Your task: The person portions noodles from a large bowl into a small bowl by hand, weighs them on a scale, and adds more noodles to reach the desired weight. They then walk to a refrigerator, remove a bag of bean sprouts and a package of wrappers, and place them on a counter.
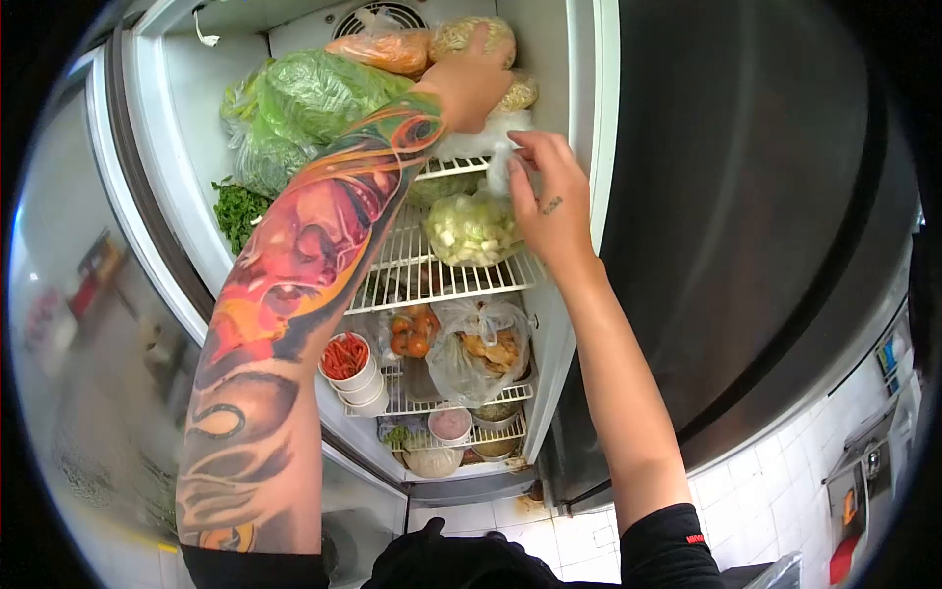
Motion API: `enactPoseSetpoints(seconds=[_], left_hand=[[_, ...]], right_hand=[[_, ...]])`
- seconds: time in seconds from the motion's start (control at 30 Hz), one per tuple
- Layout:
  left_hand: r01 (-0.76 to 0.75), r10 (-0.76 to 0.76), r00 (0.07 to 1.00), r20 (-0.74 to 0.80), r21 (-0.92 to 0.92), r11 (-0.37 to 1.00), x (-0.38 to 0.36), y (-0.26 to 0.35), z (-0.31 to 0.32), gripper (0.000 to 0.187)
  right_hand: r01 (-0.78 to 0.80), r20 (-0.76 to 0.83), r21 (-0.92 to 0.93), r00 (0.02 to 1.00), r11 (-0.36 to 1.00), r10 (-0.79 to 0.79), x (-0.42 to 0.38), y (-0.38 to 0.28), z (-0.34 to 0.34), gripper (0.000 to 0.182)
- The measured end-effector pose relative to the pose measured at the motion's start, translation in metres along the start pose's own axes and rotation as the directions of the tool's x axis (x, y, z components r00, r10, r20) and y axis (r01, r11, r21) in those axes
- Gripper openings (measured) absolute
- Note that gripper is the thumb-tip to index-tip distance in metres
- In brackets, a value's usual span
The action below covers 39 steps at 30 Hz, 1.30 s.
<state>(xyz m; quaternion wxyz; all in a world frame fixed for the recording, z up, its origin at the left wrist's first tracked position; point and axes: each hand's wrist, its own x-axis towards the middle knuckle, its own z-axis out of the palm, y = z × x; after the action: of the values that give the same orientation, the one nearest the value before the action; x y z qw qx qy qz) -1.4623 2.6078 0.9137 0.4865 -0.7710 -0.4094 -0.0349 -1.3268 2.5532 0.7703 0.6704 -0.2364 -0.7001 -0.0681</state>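
Note:
My left hand [471, 86] reaches deep onto the top shelf of an open fridge. One finger stretches over a clear bag of pale shredded food [453, 37]; the other fingers are partly hidden. My right hand [554, 201] pinches the gathered white top of a plastic bag, its thumb and fingers close together. Below that grip hangs a clear bag of chopped pale-green vegetables [469, 234], near the right wall. A second bag of pale bits [520, 94] shows beside my left hand. Left of it lies a bag of orange shreds [383, 51].
A big bag of green leaves [304, 98] and loose herbs [238, 211] lie on the left. Lower wire shelves [432, 280] carry stacked tubs of red strips [346, 358], tomatoes [412, 332] and a tied bag [481, 348]. The glass door [108, 324] stands open at left.

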Motion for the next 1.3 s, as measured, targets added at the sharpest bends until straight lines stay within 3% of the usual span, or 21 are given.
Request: enactPoseSetpoints(seconds=[0.03, 0.13, 0.2, 0.3, 0.37, 0.4, 0.43, 0.47, 0.53, 0.6, 0.67, 0.73, 0.77, 0.8, 0.87, 0.93, 1.0, 1.07, 1.1, 1.17, 1.3], left_hand=[[-0.074, 0.070, 0.984, -0.166, -0.019, 0.997, 0.000, -0.004, 0.005, 0.043], [-0.098, 0.074, 0.971, -0.226, -0.095, 0.991, 0.004, -0.016, 0.005, 0.042], [-0.082, 0.059, 0.983, -0.175, -0.127, 0.988, 0.004, -0.028, 0.000, 0.040], [-0.050, 0.020, 0.992, -0.124, -0.241, 0.969, 0.010, -0.048, 0.009, 0.040], [-0.038, 0.001, 0.993, -0.114, -0.326, 0.945, 0.015, -0.064, 0.024, 0.043], [-0.041, 0.036, 0.999, -0.019, -0.404, 0.914, 0.020, -0.075, 0.028, 0.048], [-0.033, 0.075, 0.995, 0.069, -0.480, 0.877, 0.020, -0.077, 0.022, 0.054], [-0.035, 0.074, 0.995, 0.062, -0.481, 0.876, 0.018, -0.080, 0.017, 0.054], [0.082, 0.118, 0.943, 0.310, -0.562, 0.823, -0.008, -0.074, -0.021, 0.068], [0.115, 0.095, 0.927, 0.362, -0.518, 0.848, -0.028, -0.056, -0.038, 0.077], [0.123, -0.053, 0.974, 0.222, -0.316, 0.941, -0.041, -0.040, -0.046, 0.066], [0.076, -0.017, 0.989, 0.149, -0.404, 0.912, -0.023, -0.055, -0.019, 0.058], [0.023, 0.013, 0.997, 0.072, -0.482, 0.876, -0.015, -0.063, -0.005, 0.054], [0.025, 0.011, 0.997, 0.071, -0.483, 0.875, -0.013, -0.067, 0.005, 0.054], [-0.116, 0.016, 0.984, -0.178, -0.570, 0.814, -0.013, -0.072, 0.019, 0.050], [-0.068, -0.021, 0.992, -0.126, -0.661, 0.747, -0.004, -0.076, 0.024, 0.047], [-0.026, -0.051, 0.995, -0.081, -0.737, 0.675, 0.000, -0.074, 0.022, 0.044], [-0.097, 0.069, 0.995, -0.072, -0.532, 0.841, -0.001, -0.078, 0.017, 0.045], [-0.071, 0.068, 0.997, -0.026, -0.533, 0.843, -0.003, -0.076, 0.017, 0.038], [-0.091, 0.102, 0.995, -0.005, -0.502, 0.860, -0.012, -0.072, 0.022, 0.034], [-0.129, 0.154, 0.987, 0.041, -0.364, 0.923, -0.017, -0.056, 0.020, 0.023]], right_hand=[[0.055, -0.001, -0.064, 0.999, 0.996, -0.055, 0.003, -0.001, 0.003, 0.031], [0.166, 0.006, -0.204, 0.986, 0.965, -0.169, 0.016, -0.008, 0.010, 0.040], [0.071, 0.102, -0.234, 0.994, 0.970, -0.048, 0.022, -0.003, 0.015, 0.044], [-0.019, 0.015, -0.228, 1.000, 0.973, 0.023, 0.031, -0.001, 0.016, 0.044], [-0.048, 0.091, -0.299, 0.993, 0.953, 0.079, 0.049, 0.006, 0.019, 0.042], [-0.070, 0.147, -0.380, 0.980, 0.922, 0.135, 0.061, 0.007, 0.017, 0.040], [-0.132, 0.029, -0.339, 0.988, 0.931, 0.150, 0.075, -0.003, 0.015, 0.033], [-0.128, 0.028, -0.344, 0.989, 0.930, 0.147, 0.091, -0.013, 0.008, 0.033], [-0.092, -0.040, -0.332, 0.996, 0.939, 0.083, 0.117, -0.023, 0.001, 0.025], [-0.027, -0.060, -0.418, 0.998, 0.908, 0.002, 0.138, -0.006, 0.004, 0.023], [0.037, -0.074, -0.503, 0.994, 0.864, -0.085, 0.145, -0.008, 0.003, 0.024], [-0.006, -0.137, -0.361, 0.990, 0.933, -0.046, 0.141, -0.036, -0.007, 0.017], [-0.047, -0.170, -0.503, 0.984, 0.863, -0.045, 0.135, -0.046, -0.012, 0.031], [-0.044, -0.168, -0.502, 0.985, 0.863, -0.047, 0.122, -0.054, -0.012, 0.031], [0.315, -0.148, -0.168, 0.929, 0.934, -0.340, 0.094, -0.062, -0.005, 0.022], [0.344, 0.149, -0.194, 0.936, 0.919, -0.319, 0.082, -0.027, 0.023, 0.022], [0.319, 0.168, -0.268, 0.945, 0.909, -0.282, 0.072, -0.009, 0.032, 0.020], [0.419, 0.249, -0.460, 0.907, 0.782, -0.340, 0.073, -0.014, 0.027, 0.024], [0.421, 0.249, -0.458, 0.906, 0.783, -0.341, 0.072, -0.010, 0.025, 0.024], [0.412, 0.427, -0.695, 0.896, 0.589, -0.123, 0.061, 0.004, 0.017, 0.026], [0.424, 0.447, -0.761, 0.891, 0.492, -0.077, 0.058, 0.002, 0.017, 0.024]])
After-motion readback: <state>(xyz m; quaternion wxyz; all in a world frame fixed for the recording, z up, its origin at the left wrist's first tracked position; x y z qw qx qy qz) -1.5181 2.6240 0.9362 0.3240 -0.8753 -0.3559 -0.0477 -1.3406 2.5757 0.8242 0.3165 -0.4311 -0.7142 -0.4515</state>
